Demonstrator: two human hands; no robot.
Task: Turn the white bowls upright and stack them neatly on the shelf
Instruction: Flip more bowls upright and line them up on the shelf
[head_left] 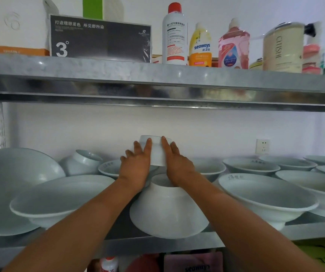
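Though both hands cover its flanks, small white bowl (156,152) shows between them, held up off the metal shelf (157,244) near the back wall; upright or inverted, cannot tell. Left hand (136,163) and right hand (177,161) press it from either side, fingers laid nearly straight along it, thumbs hidden.

Directly below and in front: inverted bowl (167,211), foot ring up, right wrist passing over it. Left front: wide upright bowl (59,197). Right front: second wide bowl (265,195), upright, with more shallow bowls behind it. Back left: tipped bowl (83,161) lying on its side.

Tier above: dark box (100,38), red-capped white bottle (174,34), yellow seaways bottle (200,46), pink bottle (233,48). Wall socket (262,146) at right.
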